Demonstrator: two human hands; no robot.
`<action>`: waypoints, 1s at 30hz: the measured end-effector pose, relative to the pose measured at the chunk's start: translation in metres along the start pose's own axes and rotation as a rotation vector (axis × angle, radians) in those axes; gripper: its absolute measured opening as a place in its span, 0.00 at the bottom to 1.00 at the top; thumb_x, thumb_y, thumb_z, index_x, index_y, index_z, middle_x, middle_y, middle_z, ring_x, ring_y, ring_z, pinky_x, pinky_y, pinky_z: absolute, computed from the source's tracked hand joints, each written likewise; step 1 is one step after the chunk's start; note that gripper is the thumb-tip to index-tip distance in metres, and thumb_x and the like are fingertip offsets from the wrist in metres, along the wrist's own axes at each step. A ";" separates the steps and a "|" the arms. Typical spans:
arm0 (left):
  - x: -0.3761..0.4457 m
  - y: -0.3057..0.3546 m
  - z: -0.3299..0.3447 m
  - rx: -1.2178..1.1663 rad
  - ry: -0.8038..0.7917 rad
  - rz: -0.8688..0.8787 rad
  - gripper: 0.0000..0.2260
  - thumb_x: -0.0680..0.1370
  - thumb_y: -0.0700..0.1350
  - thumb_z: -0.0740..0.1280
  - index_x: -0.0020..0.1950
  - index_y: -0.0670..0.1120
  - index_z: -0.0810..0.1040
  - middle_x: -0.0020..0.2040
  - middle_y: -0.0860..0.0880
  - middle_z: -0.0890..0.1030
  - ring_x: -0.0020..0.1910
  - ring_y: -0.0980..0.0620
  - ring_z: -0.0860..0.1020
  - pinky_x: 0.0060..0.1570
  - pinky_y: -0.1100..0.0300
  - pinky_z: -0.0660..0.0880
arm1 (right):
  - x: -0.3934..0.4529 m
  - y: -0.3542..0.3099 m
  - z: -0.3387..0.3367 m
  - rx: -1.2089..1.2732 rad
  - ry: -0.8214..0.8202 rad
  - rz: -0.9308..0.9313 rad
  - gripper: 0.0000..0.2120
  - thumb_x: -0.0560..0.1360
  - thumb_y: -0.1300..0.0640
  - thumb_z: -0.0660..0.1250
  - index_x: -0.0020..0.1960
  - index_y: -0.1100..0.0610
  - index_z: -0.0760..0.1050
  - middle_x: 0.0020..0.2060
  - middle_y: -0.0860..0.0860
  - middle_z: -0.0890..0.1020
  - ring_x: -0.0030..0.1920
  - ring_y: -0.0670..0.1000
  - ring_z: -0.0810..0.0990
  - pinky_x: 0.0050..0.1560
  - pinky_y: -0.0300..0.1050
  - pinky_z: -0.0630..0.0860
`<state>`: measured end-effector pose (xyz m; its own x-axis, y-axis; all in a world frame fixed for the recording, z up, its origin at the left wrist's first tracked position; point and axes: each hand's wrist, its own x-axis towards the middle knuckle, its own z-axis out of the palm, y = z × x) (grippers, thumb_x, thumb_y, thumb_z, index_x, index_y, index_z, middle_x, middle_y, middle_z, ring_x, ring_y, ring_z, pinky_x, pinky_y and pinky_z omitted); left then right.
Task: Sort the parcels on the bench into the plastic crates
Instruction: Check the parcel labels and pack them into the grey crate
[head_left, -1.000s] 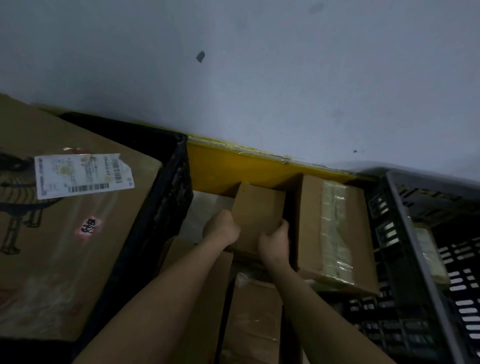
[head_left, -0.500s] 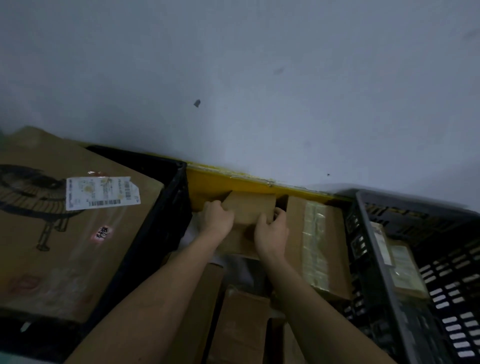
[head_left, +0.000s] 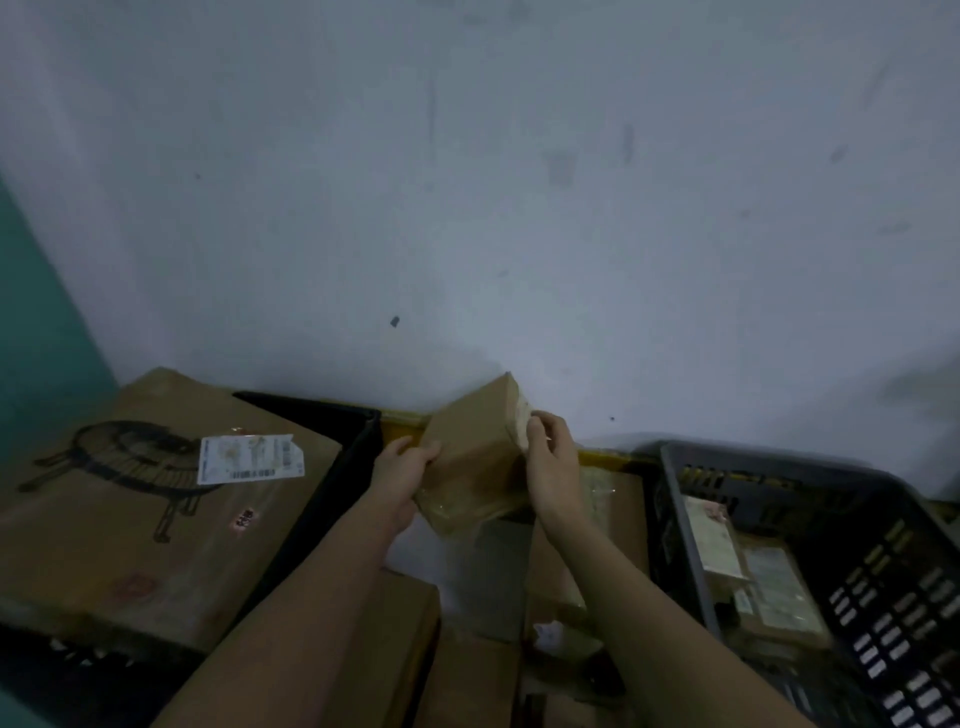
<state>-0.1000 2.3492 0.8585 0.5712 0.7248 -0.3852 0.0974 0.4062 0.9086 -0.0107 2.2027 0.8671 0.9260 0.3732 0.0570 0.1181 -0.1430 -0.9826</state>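
The fingers of the left hand (head_left: 402, 470) curl round the left edge of a small brown parcel (head_left: 470, 457), and the right hand (head_left: 550, 470) pinches its taped right end. The parcel is lifted above the bench pile, between the two crates. Its long axis is tilted, with the far end pointing up and right toward the wall. The grey crate (head_left: 680, 519) already holds some parcels, the black crate (head_left: 332, 488) holds a large carton (head_left: 130, 519). Several parcels (head_left: 618, 519) remain, so I judge the sorting is partly done.

Shipping label (head_left: 249, 460) on your large carton (head_left: 130, 519): barcode visible, print too blurred to read.
Red sticker (head_left: 244, 517) on that carton: unreadable.
Crate parcel labels (head_left: 714, 540): illegible.
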 end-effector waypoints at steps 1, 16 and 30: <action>-0.005 0.001 0.002 -0.054 -0.018 -0.008 0.27 0.78 0.44 0.71 0.75 0.46 0.67 0.68 0.42 0.75 0.53 0.43 0.80 0.51 0.45 0.80 | 0.000 -0.001 -0.005 -0.006 0.023 0.031 0.20 0.80 0.40 0.58 0.68 0.48 0.68 0.63 0.49 0.75 0.61 0.51 0.75 0.62 0.53 0.74; -0.119 0.007 0.083 0.174 -0.239 0.261 0.17 0.78 0.57 0.69 0.64 0.51 0.77 0.55 0.52 0.84 0.52 0.51 0.83 0.52 0.52 0.80 | -0.051 -0.017 -0.078 0.109 -0.129 -0.186 0.25 0.78 0.57 0.68 0.72 0.52 0.65 0.64 0.52 0.77 0.62 0.50 0.78 0.62 0.51 0.78; -0.162 -0.022 0.094 -0.050 -0.121 0.189 0.39 0.62 0.62 0.79 0.68 0.48 0.75 0.56 0.46 0.85 0.51 0.45 0.85 0.50 0.46 0.82 | -0.090 -0.019 -0.143 -0.129 -0.098 -0.346 0.15 0.82 0.57 0.59 0.67 0.51 0.75 0.62 0.46 0.75 0.63 0.47 0.75 0.59 0.38 0.76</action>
<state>-0.1184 2.1708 0.9158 0.6693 0.7199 -0.1838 -0.0599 0.2989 0.9524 -0.0449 2.0408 0.9055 0.7854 0.5049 0.3582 0.4678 -0.1053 -0.8775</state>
